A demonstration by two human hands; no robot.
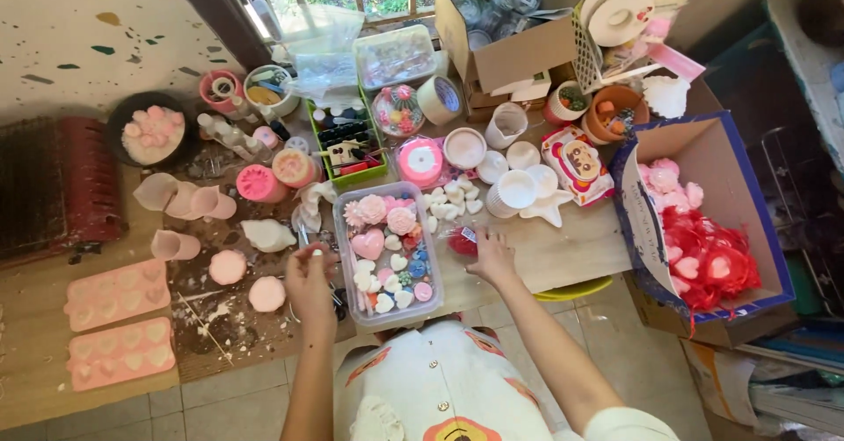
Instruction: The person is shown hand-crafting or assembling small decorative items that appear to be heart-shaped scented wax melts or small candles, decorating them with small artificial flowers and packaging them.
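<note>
Two hands are down on the wooden tabletop (563, 252), one each side of the clear rectangular plastic tray of small pink, white and blue moulded hearts and flowers (387, 252). Looks like you're mid-sort: picking finished pieces and bagging them, w/ the tray as stock.

Your right hand (489, 255) lies just right of the tray, fingers curled over a small red pouch w/ a little tag (461, 242); it touches the pouch, but whether it truly pinches it I can't tell. Your left hand (309, 276) sits at the tray's left edge, fingertips bunched together as if nipping something tiny. What it is, too small to tell.

Tray is btwn both hands, touching neither for sure. White loose heart pieces (453, 196) lie just beyond the pouch, near the stack of white cups (514, 190).

Next move, prob.: get the pouch mouth open and steady w/ the right, then bring a piece across from the tray w/ the left. That calls for a light pinch, since the pieces look brittle.

Blue-edged cardboard box holding filled red pouches and pink hearts (703, 230) stands well to your right. Pink silicone heart moulds (119, 322) lie well off to the left.
</note>
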